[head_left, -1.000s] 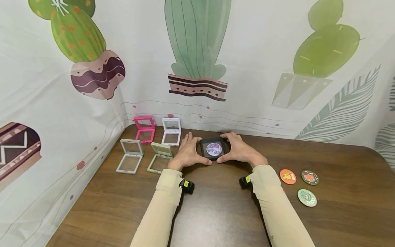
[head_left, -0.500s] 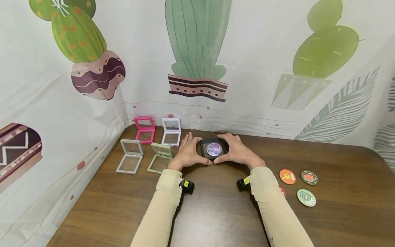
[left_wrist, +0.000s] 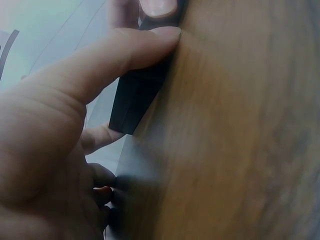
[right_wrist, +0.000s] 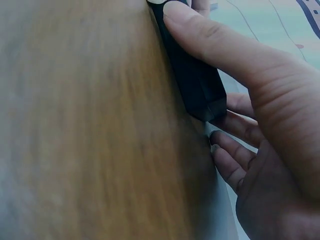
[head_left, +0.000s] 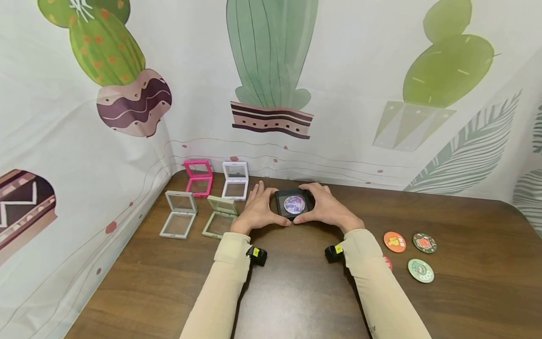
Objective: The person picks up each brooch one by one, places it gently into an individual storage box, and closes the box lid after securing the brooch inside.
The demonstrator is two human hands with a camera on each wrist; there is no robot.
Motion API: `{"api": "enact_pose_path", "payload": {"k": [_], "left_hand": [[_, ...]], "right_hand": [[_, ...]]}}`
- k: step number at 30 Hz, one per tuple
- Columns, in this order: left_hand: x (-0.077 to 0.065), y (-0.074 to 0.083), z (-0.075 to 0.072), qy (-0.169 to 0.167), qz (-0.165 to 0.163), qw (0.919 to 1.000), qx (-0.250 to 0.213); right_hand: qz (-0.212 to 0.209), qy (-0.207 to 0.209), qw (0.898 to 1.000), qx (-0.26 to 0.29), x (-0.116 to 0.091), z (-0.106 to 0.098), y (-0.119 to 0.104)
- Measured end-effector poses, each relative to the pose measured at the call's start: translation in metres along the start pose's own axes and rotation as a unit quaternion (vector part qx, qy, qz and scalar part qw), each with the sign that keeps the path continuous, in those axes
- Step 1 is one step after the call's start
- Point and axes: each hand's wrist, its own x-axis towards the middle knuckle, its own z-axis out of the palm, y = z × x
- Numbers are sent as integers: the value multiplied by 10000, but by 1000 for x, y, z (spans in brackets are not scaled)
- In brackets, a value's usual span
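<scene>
A black square display case (head_left: 285, 213) with a purple round badge (head_left: 294, 205) showing through its window lies near the back of the table, between both hands. My left hand (head_left: 259, 210) grips its left end, thumb along the front edge and a finger at the back. From the other end my right hand (head_left: 328, 207) holds it the same way. In the left wrist view the thumb presses the case's dark side (left_wrist: 137, 97). The right wrist view has the thumb on the black edge (right_wrist: 195, 75), with fingers behind a corner.
Left of the hands stand opened display cases: pink (head_left: 199, 186), white (head_left: 235, 189), grey (head_left: 178, 223) and green (head_left: 219, 223). On the right lie an orange badge (head_left: 394, 242), a dark green badge (head_left: 425, 243), a light green badge (head_left: 421, 270) and a partly hidden red badge (head_left: 387, 262). A patterned cloth hangs behind.
My right hand has shifted slightly left along the black case, its thumb now closer to the left thumb. The left hand and the case have stayed in place.
</scene>
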Motion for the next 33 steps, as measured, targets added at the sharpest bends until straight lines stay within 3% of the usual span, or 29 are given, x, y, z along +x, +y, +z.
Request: {"api": "enact_pose_path", "payload": {"k": [18,26,33], "left_hand": [[-2,6,-3,-101,-85,9998,135],[-5,10,-4,-236,-155,9995,102],[-11,21,-11,-178,205,9995,-130]], "right_hand": [[-175,-24,9997,-171,-6,-5,1],[-38,-36,9996,-269,-13,-11,4],[86,-23,9994,-341,-22,-18,9]]}}
